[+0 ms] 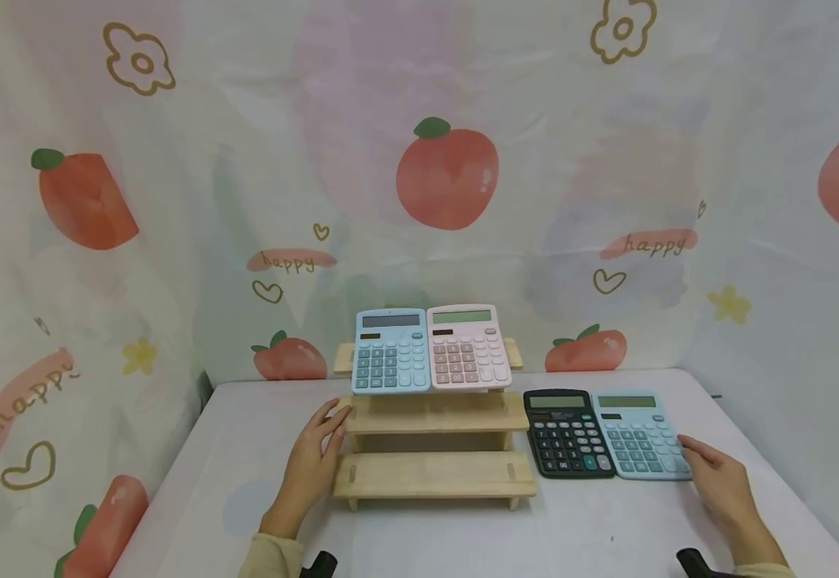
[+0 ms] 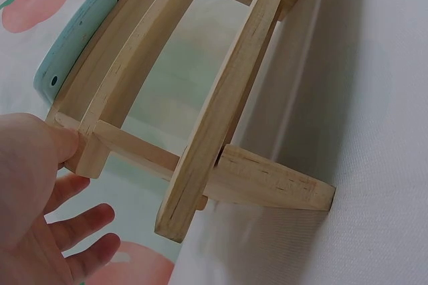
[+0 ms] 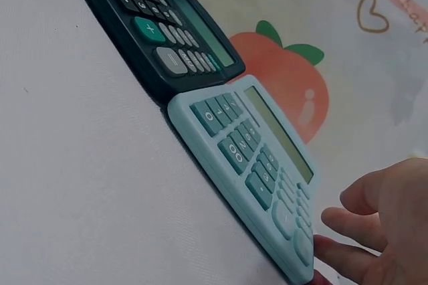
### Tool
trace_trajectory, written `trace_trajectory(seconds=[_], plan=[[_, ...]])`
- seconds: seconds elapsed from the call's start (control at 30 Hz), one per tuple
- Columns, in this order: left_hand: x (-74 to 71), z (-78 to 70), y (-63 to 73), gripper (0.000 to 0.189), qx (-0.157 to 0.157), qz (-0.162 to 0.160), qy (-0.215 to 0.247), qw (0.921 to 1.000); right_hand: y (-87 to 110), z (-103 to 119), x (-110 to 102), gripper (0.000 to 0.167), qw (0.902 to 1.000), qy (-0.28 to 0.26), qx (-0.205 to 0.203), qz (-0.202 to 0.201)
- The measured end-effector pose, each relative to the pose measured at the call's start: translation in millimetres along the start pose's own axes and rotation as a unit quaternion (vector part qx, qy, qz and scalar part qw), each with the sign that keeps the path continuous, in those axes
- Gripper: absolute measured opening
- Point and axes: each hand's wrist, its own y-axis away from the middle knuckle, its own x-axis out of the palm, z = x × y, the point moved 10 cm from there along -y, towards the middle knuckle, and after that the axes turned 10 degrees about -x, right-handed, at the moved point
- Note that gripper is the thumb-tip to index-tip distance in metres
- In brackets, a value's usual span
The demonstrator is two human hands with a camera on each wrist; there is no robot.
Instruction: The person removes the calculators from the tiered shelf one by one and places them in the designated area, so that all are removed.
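Observation:
A three-tier wooden stand [image 1: 433, 475] stands on the table, its middle shelf's left end pinched between the thumb and fingers of my left hand [image 1: 308, 461]. In the left wrist view, the other fingers [image 2: 83, 225] spread out past the shelf end. Leaning side by side on the top tier are a blue calculator [image 1: 391, 351] and a pink calculator [image 1: 469, 348]. Right of the stand, a black calculator [image 1: 569, 434] lies against a second blue calculator [image 1: 641, 435]. My right hand [image 1: 722, 486] touches this blue calculator's right edge with loosely extended fingers; some fingertips are hidden.
The white-covered table [image 1: 571, 526] meets a fruit-printed cloth backdrop [image 1: 448, 265] behind the stand, with more cloth at both sides. Black wrist mounts [image 1: 321, 564] show at the bottom edge. The black calculator sits close to the stand's right side.

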Motion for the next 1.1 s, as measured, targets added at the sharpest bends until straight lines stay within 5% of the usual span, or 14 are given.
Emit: trace_trajectory(seconds=[0.53,1.1], plan=[[0.6,0.3,0.0,0.035,-0.014,0.002,-0.007,0.9999,8.9,14,-8,0.061,0.9997,0.016,-0.005,-0.016],[0.0,0.6,0.2,0.034,-0.008,-0.006,-0.006,0.9999,29.9,67,-7,0.058,0.9974,0.007,-0.064,-0.032]])
